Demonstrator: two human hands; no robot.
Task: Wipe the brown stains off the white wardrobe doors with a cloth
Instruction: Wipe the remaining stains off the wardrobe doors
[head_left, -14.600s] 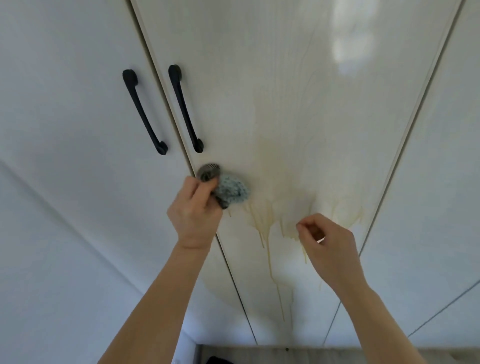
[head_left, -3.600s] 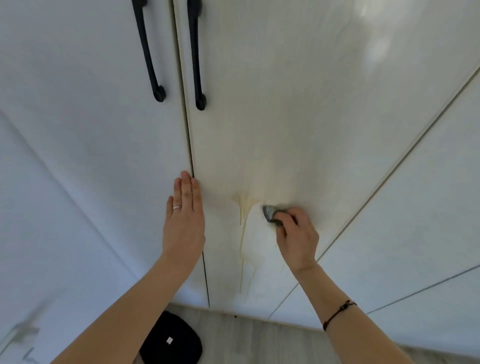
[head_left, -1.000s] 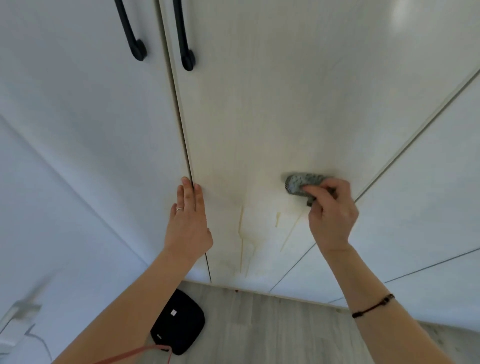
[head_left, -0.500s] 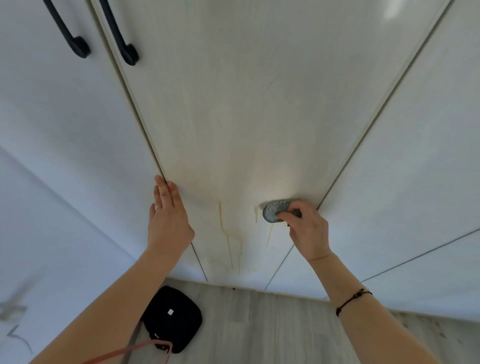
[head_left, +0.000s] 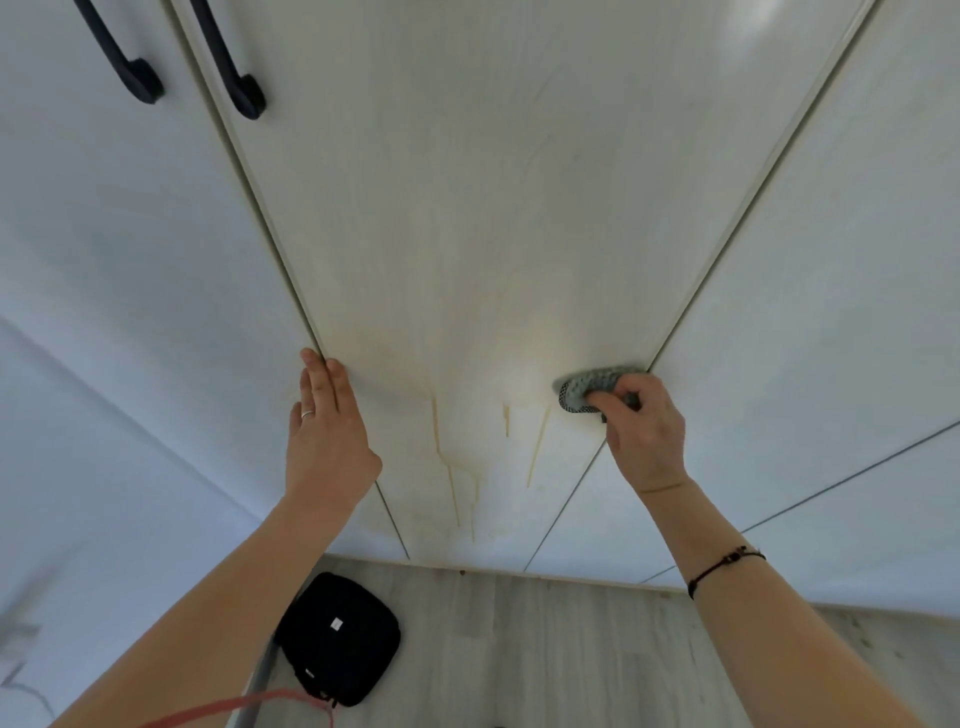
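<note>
The white wardrobe door (head_left: 467, 208) fills the middle of the view. Thin brown drip stains (head_left: 452, 467) run down its lower part, with a faint yellowish smear above them. My right hand (head_left: 641, 436) grips a bunched grey cloth (head_left: 584, 389) and presses it on the door by its right edge, just right of the drips. My left hand (head_left: 324, 431) lies flat with straight fingers on the door's left edge, where it meets the neighbouring door (head_left: 119, 234).
Two black handles (head_left: 140, 85) (head_left: 247, 98) hang at the top left. Another white door (head_left: 831, 312) stands to the right. Below is grey wood floor (head_left: 545, 649) with a black pouch (head_left: 340, 636) and a red strap (head_left: 249, 706).
The cloth and my right hand shifted right along the door toward its right edge. Over the longer span the large stain has shrunk to a few thin drips. My left hand stays flat.
</note>
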